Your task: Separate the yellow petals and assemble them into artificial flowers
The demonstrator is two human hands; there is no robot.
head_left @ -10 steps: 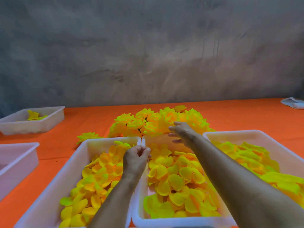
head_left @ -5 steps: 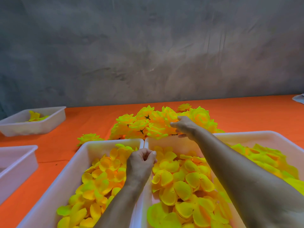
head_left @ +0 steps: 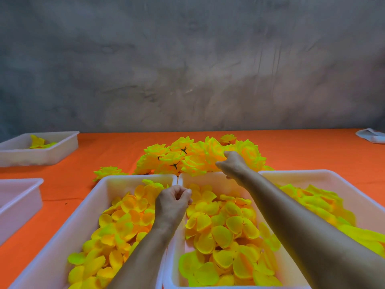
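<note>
Our right hand [head_left: 231,165] reaches furthest, fingers curled against the heap of finished yellow fabric flowers [head_left: 200,157] on the orange counter [head_left: 302,151]; whether it grips one, we cannot tell. Our left hand [head_left: 174,200] hovers nearer, fingers curled, between the white plastic trays of loose yellow petals [head_left: 218,230].

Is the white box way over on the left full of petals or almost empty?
Almost empty. The far-left tray holds only a few yellow petals at its back corner.

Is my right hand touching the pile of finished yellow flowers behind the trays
Touching. In the head view the right hand reaches past the middle tray, its fingers buried in the flower pile with no gap visible.
</note>
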